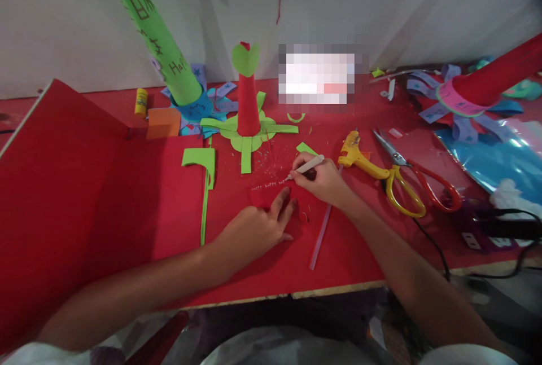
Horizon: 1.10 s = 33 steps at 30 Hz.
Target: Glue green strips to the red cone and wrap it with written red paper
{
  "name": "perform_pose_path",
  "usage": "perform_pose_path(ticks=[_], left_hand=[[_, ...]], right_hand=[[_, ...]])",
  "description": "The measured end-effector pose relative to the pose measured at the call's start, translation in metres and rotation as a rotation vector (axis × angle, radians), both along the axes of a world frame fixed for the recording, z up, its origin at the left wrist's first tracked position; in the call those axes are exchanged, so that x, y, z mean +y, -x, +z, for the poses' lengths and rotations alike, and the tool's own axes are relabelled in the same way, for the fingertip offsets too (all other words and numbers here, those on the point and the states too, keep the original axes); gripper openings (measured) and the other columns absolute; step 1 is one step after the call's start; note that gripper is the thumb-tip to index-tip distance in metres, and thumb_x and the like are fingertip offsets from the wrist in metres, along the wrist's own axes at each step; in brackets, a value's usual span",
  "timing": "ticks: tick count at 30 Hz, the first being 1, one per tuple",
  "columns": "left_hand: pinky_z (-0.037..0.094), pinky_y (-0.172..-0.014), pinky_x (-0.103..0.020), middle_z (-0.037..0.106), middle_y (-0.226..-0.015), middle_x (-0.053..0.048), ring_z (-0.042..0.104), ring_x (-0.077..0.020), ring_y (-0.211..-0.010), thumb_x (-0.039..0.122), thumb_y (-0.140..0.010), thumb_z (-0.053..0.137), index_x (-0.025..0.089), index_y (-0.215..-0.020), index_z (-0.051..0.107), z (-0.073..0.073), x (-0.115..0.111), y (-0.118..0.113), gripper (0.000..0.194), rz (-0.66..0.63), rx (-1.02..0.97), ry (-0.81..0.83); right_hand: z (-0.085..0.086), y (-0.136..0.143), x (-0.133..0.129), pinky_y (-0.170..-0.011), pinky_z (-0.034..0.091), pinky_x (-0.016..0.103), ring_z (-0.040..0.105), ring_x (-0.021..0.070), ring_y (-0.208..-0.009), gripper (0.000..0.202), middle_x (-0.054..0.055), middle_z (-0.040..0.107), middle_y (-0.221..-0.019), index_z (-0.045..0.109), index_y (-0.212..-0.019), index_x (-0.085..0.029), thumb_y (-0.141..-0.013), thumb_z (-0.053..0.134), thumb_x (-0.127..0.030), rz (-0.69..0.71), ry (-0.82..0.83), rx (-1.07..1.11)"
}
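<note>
My right hand [325, 180] is closed round a white pen [312, 164], its tip down on a piece of red paper [265, 198]. Small pale handwriting, reading roughly "happy happy", runs along that paper up to the tip. My left hand [258, 227] lies palm down just below the writing, fingers spread and pressing on the red surface. Beyond both hands stands a red paper cone [248, 105] on a green petal-shaped base with strips, topped by a green heart-like piece [245, 60]. A green paper offcut [305, 148] lies by the right hand's fingers.
A yellow glue gun [358, 153] and large scissors [400, 170] lie to the right, with a translucent glue stick [322, 235] nearer. Left are a red board [63, 184], green scraps [199, 156], and a yellow tube of glue [141, 102]. A tall green paper tube [156, 32] rises behind.
</note>
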State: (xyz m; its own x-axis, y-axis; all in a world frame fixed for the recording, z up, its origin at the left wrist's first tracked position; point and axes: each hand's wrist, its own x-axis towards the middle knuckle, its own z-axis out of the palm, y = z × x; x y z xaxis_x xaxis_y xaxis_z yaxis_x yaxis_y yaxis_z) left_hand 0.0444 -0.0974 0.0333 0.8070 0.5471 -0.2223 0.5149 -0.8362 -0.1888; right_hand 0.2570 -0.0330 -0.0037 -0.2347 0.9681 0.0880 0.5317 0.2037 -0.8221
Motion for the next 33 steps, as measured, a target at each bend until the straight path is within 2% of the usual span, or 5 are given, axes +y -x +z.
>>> perform_pose_path(ticks=[14,22,25,30,33], left_hand=[[0.046,-0.048,-0.030,0.029,-0.162,-0.035,0.070,-0.0170,-0.058,0.054,-0.105,0.042,0.013,-0.160,0.040,0.002,0.001,0.000,0.068,0.017,0.021,0.052],[0.048,-0.048,-0.031,0.035,-0.161,-0.033,0.069,-0.0166,-0.058,0.053,-0.104,0.045,0.013,-0.158,0.044,0.001,0.000,-0.001,0.067,0.015,-0.005,0.021],[0.049,-0.049,-0.030,0.036,-0.160,-0.034,0.070,-0.0172,-0.060,0.052,-0.104,0.046,0.014,-0.159,0.042,0.004,-0.002,-0.001,0.067,0.023,0.007,0.030],[0.048,-0.045,-0.028,0.041,-0.153,-0.036,0.069,-0.0165,-0.055,0.046,-0.104,0.051,0.013,-0.158,0.043,0.010,-0.016,-0.003,0.064,0.130,0.082,0.050],[0.048,-0.043,-0.027,0.044,-0.147,-0.039,0.066,-0.0152,-0.048,0.038,-0.104,0.054,0.010,-0.159,0.041,0.010,-0.025,-0.003,0.064,0.134,0.099,0.011]], right_hand=[[0.003,0.001,0.000,-0.063,0.042,0.030,0.061,0.0172,-0.065,0.013,0.000,0.068,-0.069,0.058,-0.080,-0.023,-0.081,0.062,-0.035,-0.069,0.010,-0.006],[0.001,0.000,0.001,-0.063,0.042,0.030,0.060,0.0178,-0.066,0.012,0.000,0.067,-0.069,0.056,-0.080,-0.023,-0.082,0.063,-0.033,-0.071,-0.004,-0.024],[0.000,-0.002,0.001,-0.062,0.041,0.029,0.058,0.0163,-0.065,0.012,0.000,0.066,-0.069,0.057,-0.079,-0.023,-0.082,0.064,-0.032,-0.026,0.010,-0.004],[-0.006,-0.004,0.004,-0.061,0.043,0.028,0.059,0.0152,-0.064,0.016,-0.001,0.064,-0.068,0.057,-0.083,-0.022,-0.089,0.063,-0.035,0.046,0.094,0.145],[-0.007,-0.004,0.005,-0.059,0.042,0.027,0.056,0.0138,-0.061,0.018,-0.002,0.061,-0.066,0.057,-0.084,-0.021,-0.091,0.063,-0.037,0.048,0.116,0.161]])
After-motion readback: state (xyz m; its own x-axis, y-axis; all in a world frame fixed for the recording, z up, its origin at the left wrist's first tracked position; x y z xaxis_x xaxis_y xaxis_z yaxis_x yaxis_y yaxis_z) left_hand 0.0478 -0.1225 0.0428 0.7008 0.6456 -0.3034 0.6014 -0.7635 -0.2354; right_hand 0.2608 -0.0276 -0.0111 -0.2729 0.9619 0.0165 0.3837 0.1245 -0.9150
